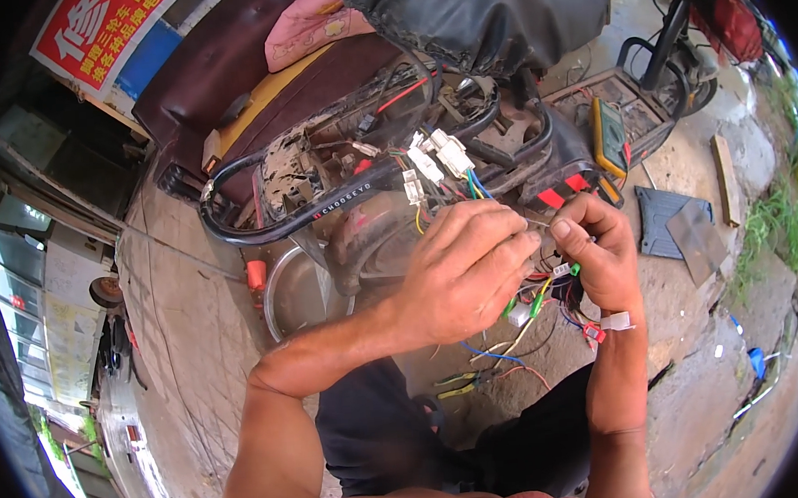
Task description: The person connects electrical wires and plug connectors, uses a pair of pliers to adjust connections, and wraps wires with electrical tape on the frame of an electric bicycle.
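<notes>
My left hand (465, 267) and my right hand (598, 254) meet over a bundle of coloured wires (541, 299) that hangs from the open rear of an electric scooter (367, 186). Both hands pinch thin wires between thumb and fingers, fingertips almost touching. Several white plastic connectors (434, 159) with red, blue, yellow and green leads stick up from the scooter's frame just above my hands. More loose wires (490, 363) dangle below them toward the ground. What exactly lies between my fingertips is hidden by the fingers.
A yellow multimeter (609, 137) lies on the scooter's footboard at the right. The raised black seat (484, 7) hangs above. The rear wheel (300, 293) is below the frame. Flat dark panels (680, 225) lie on the concrete, and another scooter (679, 26) stands at upper right.
</notes>
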`<state>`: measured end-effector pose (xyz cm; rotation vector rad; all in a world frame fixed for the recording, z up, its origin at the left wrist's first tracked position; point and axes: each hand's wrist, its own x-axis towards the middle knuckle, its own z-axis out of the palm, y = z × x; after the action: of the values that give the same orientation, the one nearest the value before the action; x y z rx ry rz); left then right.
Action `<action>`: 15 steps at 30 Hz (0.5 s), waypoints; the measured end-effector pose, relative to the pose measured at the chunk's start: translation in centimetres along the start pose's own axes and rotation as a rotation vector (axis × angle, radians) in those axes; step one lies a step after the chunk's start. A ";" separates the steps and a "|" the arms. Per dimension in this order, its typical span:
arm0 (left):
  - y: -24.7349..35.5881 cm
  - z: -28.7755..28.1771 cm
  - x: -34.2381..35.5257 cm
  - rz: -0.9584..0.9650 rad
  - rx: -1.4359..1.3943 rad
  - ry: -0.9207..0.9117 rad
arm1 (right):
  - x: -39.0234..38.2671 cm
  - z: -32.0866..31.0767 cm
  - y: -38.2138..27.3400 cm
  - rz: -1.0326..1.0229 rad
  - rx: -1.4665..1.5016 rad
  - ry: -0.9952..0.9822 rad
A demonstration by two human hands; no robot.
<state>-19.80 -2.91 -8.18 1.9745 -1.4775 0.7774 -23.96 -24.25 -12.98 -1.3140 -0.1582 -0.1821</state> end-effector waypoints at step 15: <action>-0.4 0.9 0.7 -0.110 -0.071 -0.068 | 1.0 -1.1 0.9 -0.139 -0.050 0.244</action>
<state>-19.18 -3.93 -8.37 2.0279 -1.4014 0.6082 -22.76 -25.12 -13.93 -1.3194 -0.0377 -0.4646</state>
